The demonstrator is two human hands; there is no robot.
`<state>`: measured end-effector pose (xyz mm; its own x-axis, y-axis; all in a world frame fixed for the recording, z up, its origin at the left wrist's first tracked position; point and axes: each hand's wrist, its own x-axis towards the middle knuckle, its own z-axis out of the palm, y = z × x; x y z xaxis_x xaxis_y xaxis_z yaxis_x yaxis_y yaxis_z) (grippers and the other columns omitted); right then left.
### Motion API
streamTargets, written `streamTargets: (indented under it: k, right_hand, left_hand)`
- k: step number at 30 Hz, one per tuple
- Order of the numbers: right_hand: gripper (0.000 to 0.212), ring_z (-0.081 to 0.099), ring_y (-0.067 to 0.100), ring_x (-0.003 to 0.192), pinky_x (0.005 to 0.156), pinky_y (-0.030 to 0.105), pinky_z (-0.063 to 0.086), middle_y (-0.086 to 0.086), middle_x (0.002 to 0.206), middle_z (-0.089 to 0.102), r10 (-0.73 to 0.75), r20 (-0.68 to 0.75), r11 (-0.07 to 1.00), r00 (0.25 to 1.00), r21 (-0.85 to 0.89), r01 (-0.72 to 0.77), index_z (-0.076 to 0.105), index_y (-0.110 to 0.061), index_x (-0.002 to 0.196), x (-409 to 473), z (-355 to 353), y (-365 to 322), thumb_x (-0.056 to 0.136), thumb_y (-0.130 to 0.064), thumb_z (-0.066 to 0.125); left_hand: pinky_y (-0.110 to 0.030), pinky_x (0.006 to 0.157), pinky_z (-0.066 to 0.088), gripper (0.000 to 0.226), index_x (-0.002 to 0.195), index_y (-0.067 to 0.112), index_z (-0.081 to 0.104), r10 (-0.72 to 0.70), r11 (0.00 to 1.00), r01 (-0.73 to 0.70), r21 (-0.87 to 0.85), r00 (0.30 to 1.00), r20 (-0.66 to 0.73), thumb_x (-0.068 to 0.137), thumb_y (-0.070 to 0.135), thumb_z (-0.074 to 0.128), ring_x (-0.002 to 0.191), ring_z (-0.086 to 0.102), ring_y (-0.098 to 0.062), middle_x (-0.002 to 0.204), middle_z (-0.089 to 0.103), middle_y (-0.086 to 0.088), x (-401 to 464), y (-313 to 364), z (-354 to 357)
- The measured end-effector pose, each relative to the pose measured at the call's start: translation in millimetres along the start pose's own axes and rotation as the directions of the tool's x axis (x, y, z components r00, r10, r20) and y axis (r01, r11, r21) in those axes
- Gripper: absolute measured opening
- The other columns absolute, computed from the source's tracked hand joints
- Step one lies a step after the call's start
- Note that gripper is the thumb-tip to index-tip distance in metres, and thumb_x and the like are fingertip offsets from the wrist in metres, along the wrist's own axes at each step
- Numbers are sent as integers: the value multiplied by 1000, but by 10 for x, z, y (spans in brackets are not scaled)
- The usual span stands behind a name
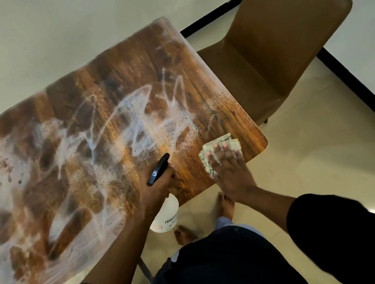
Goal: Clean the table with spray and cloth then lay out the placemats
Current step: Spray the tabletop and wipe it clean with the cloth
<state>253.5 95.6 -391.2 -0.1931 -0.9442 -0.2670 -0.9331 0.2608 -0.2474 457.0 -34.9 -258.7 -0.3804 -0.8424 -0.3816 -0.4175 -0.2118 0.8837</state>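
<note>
On wet table (pixel 105 86), left hand (pixel 158 190) gripping spray bottle (pixel 165 214), right hand (pixel 231 174) flat on cloth (pixel 208 160)

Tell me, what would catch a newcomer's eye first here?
Probably the white streaks of spray smeared across the middle of the wooden table. Next, at the near right corner, the right hand presses a checked cloth flat, while the left hand grips a spray bottle beside it.
</note>
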Motion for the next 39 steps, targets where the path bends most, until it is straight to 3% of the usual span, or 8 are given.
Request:
streamTargets:
  k: [3, 8, 10, 15, 22, 28, 33, 39]
  right_hand:
    - [68, -18, 30, 157, 126, 52, -5, 6, 172, -11, -285, 72, 958, 956, -12, 286, 4, -26, 165, -11, 147, -528, 105, -46, 30]
    - [68, -13, 28, 158, 126, 47, -8, 3, 173, -7, -459, 157, 879, 874, -65, 473, 6, -29, 165, 26, 214, -813, 104, -49, 25]
    - [69, -11, 28, 159, 126, 47, -5, 3, 173, -6, -389, 138, 913, 911, -71, 401, 5, -30, 165, 62, 164, -714, 104, -51, 29]
    - [73, -20, 29, 157, 125, 47, -9, 4, 169, -23, 63, 68, 998, 996, -2, -63, -13, -28, 163, 218, -101, -361, 105, -53, 25]
    - [69, -20, 33, 156, 125, 53, -9, 8, 170, -21, 213, 32, 977, 976, -26, -213, -7, -24, 164, 238, 22, -768, 106, -50, 21]
    - [74, -30, 31, 153, 124, 53, -13, 8, 167, -29, -108, 89, 993, 990, -36, 111, -9, -22, 164, 8, 347, -1970, 106, -46, 31]
    - [77, -29, 28, 154, 127, 54, -4, 5, 170, -24, -396, 163, 912, 904, -45, 408, -6, -23, 165, -27, 597, -2789, 104, -42, 37]
    - [73, -33, 22, 152, 125, 48, -15, 1, 167, -31, -510, 209, 841, 834, -80, 535, -16, -26, 162, 60, 512, -2742, 106, -47, 26]
  left_hand:
    - [-26, 43, 43, 34, 113, -1, 71, -39, 999, 38, -5, 998, -41, 94, 27, 65, 47, 59, -12, 82, 77, -15, -54, -83, -160]
    - [-27, 45, 42, 11, 86, 20, 74, -24, 1000, 23, -18, 997, -79, 90, 23, 64, 42, 51, -12, 79, 75, -19, -204, -132, -439]
    - [-27, 43, 42, 11, 89, 25, 74, -20, 999, 15, -48, 994, -104, 91, 22, 64, 40, 49, -15, 78, 75, -19, -263, -211, -561]
    - [-29, 44, 43, 23, 99, 0, 74, -60, 997, 53, -52, 989, -133, 98, 21, 68, 42, 51, -18, 80, 76, -18, -406, -539, -886]
    - [-26, 43, 41, 26, 91, 3, 76, -55, 994, 37, -102, 982, -180, 97, 27, 68, 40, 51, -21, 75, 74, -19, -685, -801, -1208]
    - [-26, 43, 41, 23, 87, 3, 75, -50, 994, 26, -107, 973, -227, 98, 19, 64, 39, 50, -19, 75, 75, -18, -849, -979, -1549]
    - [-27, 43, 40, 25, 87, 1, 73, -46, 995, 19, -103, 962, -269, 103, 17, 63, 39, 49, -17, 80, 76, -18, -1009, -1128, -1867]
    - [-30, 44, 41, 23, 89, -3, 73, -124, 987, 83, -136, 936, -329, 106, 8, 63, 38, 48, -17, 79, 76, -19, -1209, -1377, -2087]
